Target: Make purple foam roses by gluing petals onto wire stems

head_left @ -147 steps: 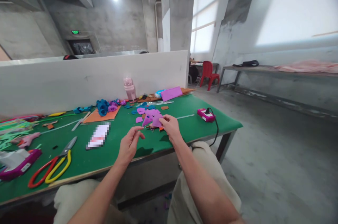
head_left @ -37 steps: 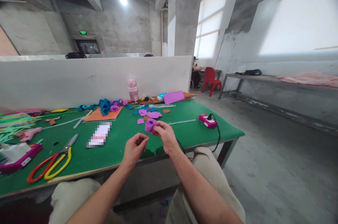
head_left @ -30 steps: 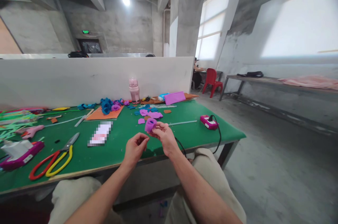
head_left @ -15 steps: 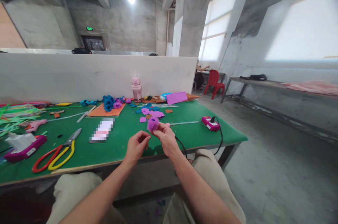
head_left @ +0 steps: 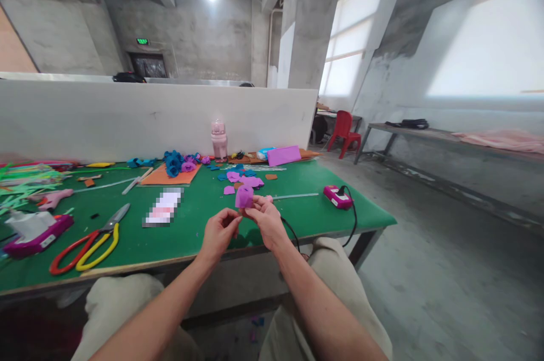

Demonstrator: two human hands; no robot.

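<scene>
My right hand (head_left: 266, 223) pinches a small rolled purple foam piece (head_left: 244, 196) and holds it up over the near edge of the green table (head_left: 199, 219). My left hand (head_left: 219, 232) is just to its left, fingers curled in a pinch that meets the bottom of the same roll. More loose purple and blue foam cut-outs (head_left: 244, 181) lie on the table right behind the hands. A black cable runs past my right wrist.
Red and yellow scissors (head_left: 87, 240) lie at the near left by a magenta glue gun (head_left: 32, 230). A pink device (head_left: 337, 196) with a cable sits at the right. Orange sheet, blue foam flowers (head_left: 173, 162), pink bottle (head_left: 219, 139) and white partition stand behind.
The flat purple foam my right hand held has become a small roll. My left hand has moved in from apart until its fingertips meet the roll.
</scene>
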